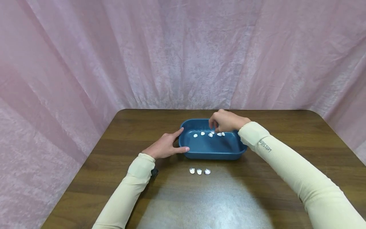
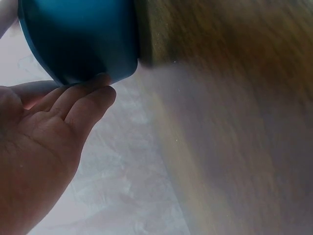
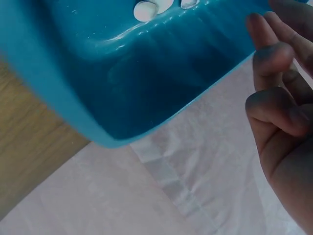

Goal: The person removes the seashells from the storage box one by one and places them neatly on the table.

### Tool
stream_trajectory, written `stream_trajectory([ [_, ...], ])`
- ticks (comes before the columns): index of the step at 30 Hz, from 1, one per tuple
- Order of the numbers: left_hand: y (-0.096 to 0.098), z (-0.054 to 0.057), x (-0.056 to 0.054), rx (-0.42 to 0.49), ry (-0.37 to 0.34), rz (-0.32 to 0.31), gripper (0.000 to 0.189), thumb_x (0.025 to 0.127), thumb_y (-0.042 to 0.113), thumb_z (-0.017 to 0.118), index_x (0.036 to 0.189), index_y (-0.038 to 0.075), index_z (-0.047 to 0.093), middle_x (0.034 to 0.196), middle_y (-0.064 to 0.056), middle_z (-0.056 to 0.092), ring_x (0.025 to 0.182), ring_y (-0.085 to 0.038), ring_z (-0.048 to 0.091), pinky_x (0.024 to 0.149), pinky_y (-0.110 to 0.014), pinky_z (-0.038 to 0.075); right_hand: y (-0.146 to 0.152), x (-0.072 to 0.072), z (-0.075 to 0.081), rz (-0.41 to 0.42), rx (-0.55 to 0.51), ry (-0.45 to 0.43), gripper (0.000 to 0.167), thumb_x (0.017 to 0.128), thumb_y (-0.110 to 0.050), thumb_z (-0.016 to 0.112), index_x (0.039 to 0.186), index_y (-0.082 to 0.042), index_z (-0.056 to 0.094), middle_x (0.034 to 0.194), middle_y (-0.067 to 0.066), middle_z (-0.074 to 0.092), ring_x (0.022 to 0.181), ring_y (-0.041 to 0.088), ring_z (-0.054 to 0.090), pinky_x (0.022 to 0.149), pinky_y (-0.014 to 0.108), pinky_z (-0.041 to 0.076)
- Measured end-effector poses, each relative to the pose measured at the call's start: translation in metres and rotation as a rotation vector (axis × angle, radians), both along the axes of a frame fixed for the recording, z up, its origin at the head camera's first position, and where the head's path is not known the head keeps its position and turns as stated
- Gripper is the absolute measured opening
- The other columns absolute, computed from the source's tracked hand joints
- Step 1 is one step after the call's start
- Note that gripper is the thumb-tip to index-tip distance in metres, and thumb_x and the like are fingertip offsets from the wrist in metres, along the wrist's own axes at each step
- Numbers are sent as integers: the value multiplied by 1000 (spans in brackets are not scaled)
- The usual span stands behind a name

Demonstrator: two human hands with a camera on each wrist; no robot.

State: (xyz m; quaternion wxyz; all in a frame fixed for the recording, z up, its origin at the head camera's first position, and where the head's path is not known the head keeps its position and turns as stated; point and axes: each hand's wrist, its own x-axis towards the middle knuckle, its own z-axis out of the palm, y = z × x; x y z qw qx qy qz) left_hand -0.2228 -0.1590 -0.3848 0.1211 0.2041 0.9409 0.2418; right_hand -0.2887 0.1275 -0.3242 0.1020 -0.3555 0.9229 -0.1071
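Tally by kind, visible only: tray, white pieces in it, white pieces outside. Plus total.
Blue tray: 1
White pieces inside: 6 (right hand may hide more)
White pieces outside: 3
Visible total: 10

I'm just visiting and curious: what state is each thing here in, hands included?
Blue tray: upright, uncovered, on the table.
White pieces in the tray: loose, lying on its floor.
Three shiny pieces: in a row on the table.
Left hand: spread, touching the tray.
Right hand: fingers bent over the tray; grip unclear.
Curtain: hanging in folds.
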Motion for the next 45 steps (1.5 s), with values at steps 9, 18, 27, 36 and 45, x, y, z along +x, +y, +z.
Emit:
stream_trajectory([
  [9,0,2,-1,-1,-2,2,100,87,67,65,162,20,19,163,-14,35,147,-34,40,116,-53,41,-16,-12,-11,-48,109,-35,21,82,-5,80,103,-10,79,87,4,74,73,13,66,67,29,58],
  [18,1,-1,1,0,5,-10,99,88,66,64,162,19,20,162,-14,36,147,-32,42,115,-51,43,-30,-12,-24,-88,247,0,24,83,-1,79,102,-14,79,110,6,74,87,18,66,68,30,57],
  [27,0,0,1,16,13,-7,99,88,66,65,162,20,20,163,-13,35,147,-34,42,116,-52,42,-38,-16,-35,-103,296,113,14,78,-9,85,86,-16,75,91,3,72,79,18,64,66,35,56],
  [36,1,0,1,10,12,-5,98,88,66,65,162,19,20,163,-14,35,147,-35,41,116,-52,41,-36,-18,-42,-93,268,99,15,78,-12,86,79,-16,71,84,0,70,74,16,62,65,34,54],
  [45,0,-1,1,16,9,-10,98,88,63,66,162,18,20,163,-14,34,147,-34,41,116,-51,42,-33,-18,-46,-71,221,91,27,84,0,75,65,-18,68,72,-3,66,65,14,57,59,28,49],
])
